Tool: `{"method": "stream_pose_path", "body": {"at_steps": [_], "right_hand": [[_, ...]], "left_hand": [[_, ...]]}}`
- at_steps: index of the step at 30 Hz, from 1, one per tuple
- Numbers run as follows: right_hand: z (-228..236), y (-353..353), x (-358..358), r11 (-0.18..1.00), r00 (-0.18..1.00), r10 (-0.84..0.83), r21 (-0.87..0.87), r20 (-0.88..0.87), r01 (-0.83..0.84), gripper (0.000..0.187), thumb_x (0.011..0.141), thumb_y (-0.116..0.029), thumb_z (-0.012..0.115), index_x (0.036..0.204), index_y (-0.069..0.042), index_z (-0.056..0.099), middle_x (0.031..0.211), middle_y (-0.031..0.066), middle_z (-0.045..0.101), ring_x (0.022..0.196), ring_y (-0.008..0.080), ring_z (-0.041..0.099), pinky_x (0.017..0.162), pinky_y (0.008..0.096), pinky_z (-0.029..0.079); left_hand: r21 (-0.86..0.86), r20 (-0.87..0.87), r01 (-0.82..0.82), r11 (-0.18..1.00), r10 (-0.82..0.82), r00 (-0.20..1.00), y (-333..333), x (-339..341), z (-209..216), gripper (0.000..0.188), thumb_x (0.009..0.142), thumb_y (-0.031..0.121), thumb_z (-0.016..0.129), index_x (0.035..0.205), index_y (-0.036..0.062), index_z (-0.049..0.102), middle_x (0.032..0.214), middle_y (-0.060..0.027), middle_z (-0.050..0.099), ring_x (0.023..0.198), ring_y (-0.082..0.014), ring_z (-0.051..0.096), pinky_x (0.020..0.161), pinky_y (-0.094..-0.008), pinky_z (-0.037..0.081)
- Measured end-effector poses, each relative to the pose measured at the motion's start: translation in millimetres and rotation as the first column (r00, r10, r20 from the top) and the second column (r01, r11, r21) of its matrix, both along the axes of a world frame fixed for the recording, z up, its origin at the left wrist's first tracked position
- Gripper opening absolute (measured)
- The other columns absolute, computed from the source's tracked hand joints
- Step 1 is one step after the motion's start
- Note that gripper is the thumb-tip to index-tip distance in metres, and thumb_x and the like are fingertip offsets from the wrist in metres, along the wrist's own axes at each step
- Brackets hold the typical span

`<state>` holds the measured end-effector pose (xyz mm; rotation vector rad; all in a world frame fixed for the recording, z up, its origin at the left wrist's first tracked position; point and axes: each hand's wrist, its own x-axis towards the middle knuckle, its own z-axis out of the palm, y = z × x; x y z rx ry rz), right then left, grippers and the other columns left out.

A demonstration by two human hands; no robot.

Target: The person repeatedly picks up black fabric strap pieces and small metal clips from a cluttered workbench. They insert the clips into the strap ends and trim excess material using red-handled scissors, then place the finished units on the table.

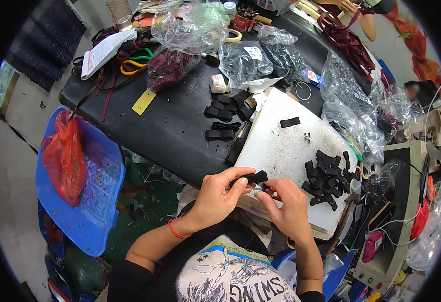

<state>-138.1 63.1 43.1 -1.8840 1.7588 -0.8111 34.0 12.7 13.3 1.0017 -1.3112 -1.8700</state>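
Note:
Both my hands meet over the near left edge of the white board (pixel 281 143). My left hand (pixel 219 197) pinches a black folded ribbon (pixel 253 177) between thumb and fingers. Close against it, my right hand (pixel 287 205) is closed on a small object with a shiny tip (pixel 257 188); my fingers cover most of it, so its kind is unclear. On the board's right part lies a heap of short black ribbon pieces (pixel 326 176). One single black ribbon piece (pixel 290 122) lies apart near the far side, and a small metal piece (pixel 307 137) is beside it.
Bundles of black ribbon (pixel 221 108) lie on the black table (pixel 165 136). Clear plastic bags (pixel 245 58), a notepad (pixel 107 53) and maroon ribbon (pixel 339 40) crowd the far side. A blue tray (pixel 99 216) with a red bag (pixel 69 161) is left. Another person's hand (pixel 349 6) shows top right.

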Motion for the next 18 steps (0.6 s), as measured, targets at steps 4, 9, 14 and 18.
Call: {"method": "stream_pose_path", "body": {"at_steps": [4,9,14,18], "right_hand": [[-0.8,0.0,-0.2,0.998,0.988,-0.004,-0.060,-0.155,-0.006,0.016,0.078,-0.018,0.071,0.085,-0.006,0.063,0.070,0.0058,0.058,0.062,0.0238,0.055,0.051,0.0357,0.042],[-3.4,-3.2,5.9,0.990,0.972,-0.041,-0.139,-0.231,0.008,0.015,0.080,-0.019,0.070,0.079,-0.006,0.062,0.065,0.0064,0.057,0.058,0.0248,0.055,0.048,0.0369,0.041],[-11.3,-0.2,3.8,0.994,0.989,-0.084,0.060,-0.120,0.091,0.022,0.084,-0.023,0.067,0.071,-0.006,0.059,0.053,0.0093,0.055,0.045,0.0285,0.054,0.042,0.0368,0.039],[-2.7,1.7,0.5,0.988,0.993,-0.093,0.119,-0.071,0.101,0.020,0.085,-0.014,0.066,0.072,0.000,0.061,0.053,0.0100,0.059,0.040,0.0159,0.054,0.041,0.0274,0.039]], "left_hand": [[-0.094,0.095,-0.015,0.995,0.024,0.995,1.4,-1.2,3.7,0.027,0.093,0.004,0.050,0.118,-0.0043,0.057,0.100,-0.0128,0.067,0.088,-0.0165,0.067,0.077,-0.0248,0.053],[-0.331,0.257,-0.010,0.944,0.100,0.961,7.2,-5.6,3.2,0.026,0.091,0.001,0.052,0.115,-0.0019,0.059,0.095,-0.0157,0.068,0.080,-0.0169,0.068,0.069,-0.0259,0.053],[-0.516,0.184,-0.051,0.855,0.169,0.968,9.9,-10.0,-11.6,0.026,0.089,0.000,0.053,0.114,-0.0019,0.059,0.094,-0.0159,0.068,0.077,-0.0134,0.066,0.066,-0.0239,0.052],[-0.277,0.164,0.044,0.960,0.002,0.986,6.0,-1.1,-1.8,0.025,0.088,0.000,0.057,0.112,-0.0018,0.061,0.095,-0.0109,0.068,0.077,-0.0079,0.063,0.065,-0.0213,0.051]]}}
